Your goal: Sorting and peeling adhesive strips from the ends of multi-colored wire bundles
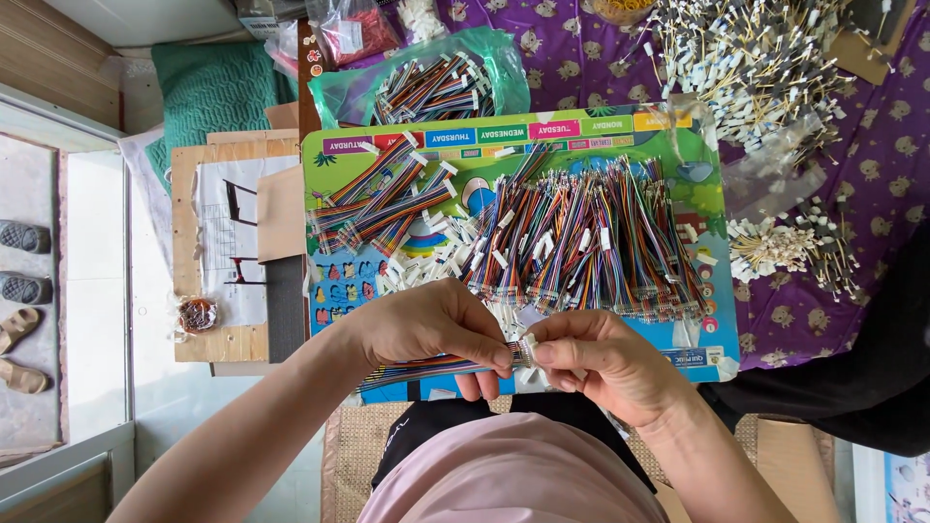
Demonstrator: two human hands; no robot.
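Over colourful board [678, 145], hands [523, 349] pinch striped rainbow ribbon cable [426, 368]

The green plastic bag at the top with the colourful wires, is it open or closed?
Open. The green bag gapes toward the board, and the wire bundle inside lies uncovered, its white ends poking out of the mouth.
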